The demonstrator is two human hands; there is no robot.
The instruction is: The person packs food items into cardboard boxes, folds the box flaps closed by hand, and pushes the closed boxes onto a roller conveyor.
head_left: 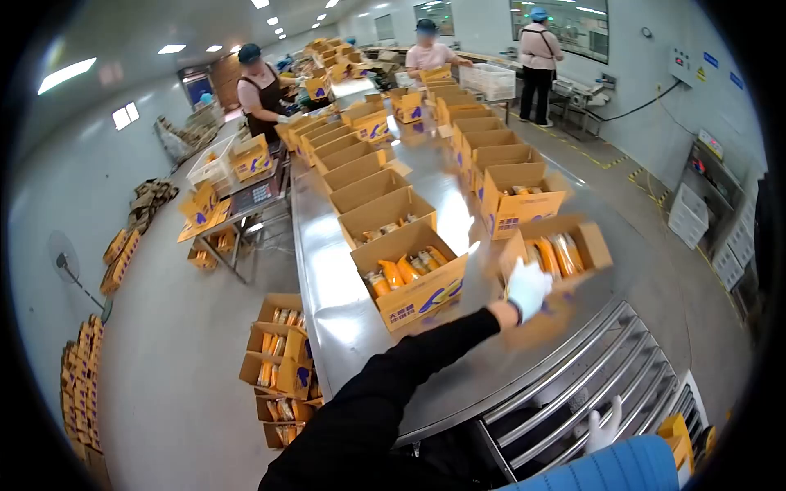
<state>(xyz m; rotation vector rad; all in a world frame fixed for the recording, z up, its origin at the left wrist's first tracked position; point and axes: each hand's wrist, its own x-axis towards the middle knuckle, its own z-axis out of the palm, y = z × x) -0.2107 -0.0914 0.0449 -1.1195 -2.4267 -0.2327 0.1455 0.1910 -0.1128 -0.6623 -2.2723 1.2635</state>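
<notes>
My left hand, in a white glove below a black sleeve, grips the near left edge of an open cardboard box. The box is blurred and holds orange-and-clear packets. My right hand, also white-gloved, is low at the right by the metal rollers, with fingers apart and nothing visible in them. A blue ribbed object partly hides it. Left of my left hand stands another open box with orange packets, on the steel table.
Two rows of open boxes run back along the table. More filled boxes stand on the floor at left. One co-worker stands left of the table, another at its far end, a third by the wall. White crates are at right.
</notes>
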